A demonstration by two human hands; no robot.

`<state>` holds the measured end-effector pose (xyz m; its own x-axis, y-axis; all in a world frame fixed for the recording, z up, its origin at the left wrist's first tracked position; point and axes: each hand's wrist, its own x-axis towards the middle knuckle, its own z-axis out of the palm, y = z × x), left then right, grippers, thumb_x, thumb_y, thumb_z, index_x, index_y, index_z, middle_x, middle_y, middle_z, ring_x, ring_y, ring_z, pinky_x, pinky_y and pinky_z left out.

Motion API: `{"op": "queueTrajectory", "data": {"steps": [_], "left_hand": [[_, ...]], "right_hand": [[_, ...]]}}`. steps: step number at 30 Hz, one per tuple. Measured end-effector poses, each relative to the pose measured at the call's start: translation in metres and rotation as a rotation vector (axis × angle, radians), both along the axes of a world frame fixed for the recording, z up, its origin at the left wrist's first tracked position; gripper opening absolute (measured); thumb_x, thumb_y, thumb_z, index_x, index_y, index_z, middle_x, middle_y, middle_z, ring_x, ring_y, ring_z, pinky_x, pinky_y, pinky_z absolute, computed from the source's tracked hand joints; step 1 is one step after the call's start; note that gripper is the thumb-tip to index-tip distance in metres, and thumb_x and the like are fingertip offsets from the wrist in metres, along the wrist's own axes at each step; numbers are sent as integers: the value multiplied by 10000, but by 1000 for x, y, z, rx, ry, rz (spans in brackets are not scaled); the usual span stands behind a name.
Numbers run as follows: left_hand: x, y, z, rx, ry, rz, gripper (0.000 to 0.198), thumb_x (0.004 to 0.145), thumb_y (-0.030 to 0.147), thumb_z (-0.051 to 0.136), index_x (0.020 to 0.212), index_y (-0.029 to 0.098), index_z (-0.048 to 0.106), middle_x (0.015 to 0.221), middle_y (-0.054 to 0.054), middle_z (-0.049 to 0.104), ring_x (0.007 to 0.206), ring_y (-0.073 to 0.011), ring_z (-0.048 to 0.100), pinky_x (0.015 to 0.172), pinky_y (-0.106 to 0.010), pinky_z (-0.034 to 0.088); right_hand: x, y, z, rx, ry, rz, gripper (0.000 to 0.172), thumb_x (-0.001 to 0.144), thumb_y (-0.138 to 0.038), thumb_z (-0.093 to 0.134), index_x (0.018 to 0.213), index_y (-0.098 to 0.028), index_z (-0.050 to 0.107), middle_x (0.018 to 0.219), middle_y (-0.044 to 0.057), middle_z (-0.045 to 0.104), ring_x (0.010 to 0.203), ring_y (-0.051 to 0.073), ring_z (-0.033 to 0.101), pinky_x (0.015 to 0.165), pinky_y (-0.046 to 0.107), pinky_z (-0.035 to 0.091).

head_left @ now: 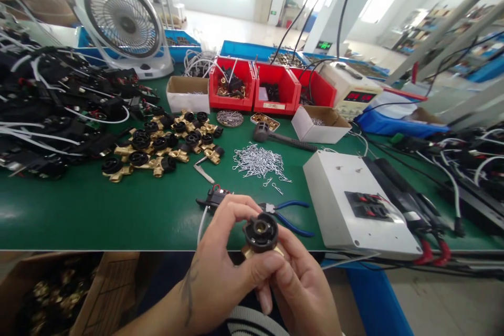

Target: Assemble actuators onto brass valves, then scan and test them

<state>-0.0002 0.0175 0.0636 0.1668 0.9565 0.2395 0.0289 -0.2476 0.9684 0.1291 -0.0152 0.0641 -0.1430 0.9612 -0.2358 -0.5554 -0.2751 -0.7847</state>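
Note:
Both my hands hold one brass valve fitting with a black plastic cap (260,232) in front of the table's near edge. My left hand (224,268) curls its fingers round the fitting from the left, thumb and forefinger pinching the cap. My right hand (301,286) grips the brass body from below and the right. Just beyond the fitting a small black connector with red and white wires (214,198) lies on the green mat (98,210), and blue-handled pliers (289,215) lie to its right.
A heap of brass fittings with black caps (161,144) and a pile of wire clips (258,160) lie mid-table. Red bins (271,89), cardboard boxes, a mallet (281,136), a white test box (354,205), a fan (122,18) and black cable assemblies (47,105) surround them. A carton of fittings (51,294) stands below left.

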Motion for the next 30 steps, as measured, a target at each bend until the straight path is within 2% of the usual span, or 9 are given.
{"op": "queueTrajectory", "data": {"steps": [2,4,6,8,9,14,21,26,30], "left_hand": [[2,0,-1,-26,-17,11,245,853,394,709,1012,300,547,1116,28,544,1081,-151,504,914,-232,415],[3,0,-2,-39,-46,34,253,848,392,717,1017,313,547,1101,38,557,1107,-143,498,919,-211,419],[5,0,-2,-37,-87,44,268,847,401,722,1044,325,557,1099,42,570,1120,-135,506,935,-198,428],[6,0,-1,-50,-136,26,266,864,418,702,1079,329,573,1120,38,583,1134,-131,521,952,-192,440],[7,-1,0,-70,-164,4,258,878,429,683,1093,327,582,1136,35,588,1135,-130,532,949,-188,450],[7,-5,4,-269,-331,-180,298,931,490,583,1171,315,606,1171,10,623,1033,-130,612,856,-186,513],[6,-7,1,-424,-440,-295,376,986,488,474,1310,325,573,1295,-15,625,1261,-202,537,1069,-287,395],[4,0,5,-499,-630,-335,306,916,440,560,1117,245,685,1178,-30,665,1131,-202,584,964,-271,442],[5,1,3,-565,-659,-280,194,837,368,638,977,234,658,1139,-18,661,1029,-174,597,836,-236,486]], "right_hand": [[-1,0,-3,-4,27,7,441,751,-436,819,1143,-274,698,863,25,719,488,47,510,468,166,457],[-3,0,-7,18,41,0,426,743,-398,833,1139,-303,706,1002,39,740,608,86,612,550,192,517],[-7,1,-10,79,23,-46,398,752,-389,828,1128,-320,718,1120,41,734,866,154,693,768,257,569],[-10,2,-12,133,-12,-102,371,779,-399,804,1133,-323,721,1207,40,715,1103,209,663,990,338,514],[-11,2,-12,145,-27,-124,362,796,-396,790,1143,-324,717,1233,40,706,1155,223,646,1040,368,486],[-12,1,-14,243,-63,-187,349,820,-327,776,1153,-369,682,1192,14,728,1092,191,689,945,307,556],[0,-1,-18,388,-252,-213,422,771,-346,812,1165,-405,672,1226,-22,684,1068,153,683,895,210,556],[-2,-2,-16,368,-295,-258,355,776,-450,786,1115,-375,713,1094,1,681,989,168,678,831,229,562],[-6,-2,-21,279,-251,-230,339,802,-520,737,1085,-335,741,1067,31,685,994,201,656,843,278,540]]}}
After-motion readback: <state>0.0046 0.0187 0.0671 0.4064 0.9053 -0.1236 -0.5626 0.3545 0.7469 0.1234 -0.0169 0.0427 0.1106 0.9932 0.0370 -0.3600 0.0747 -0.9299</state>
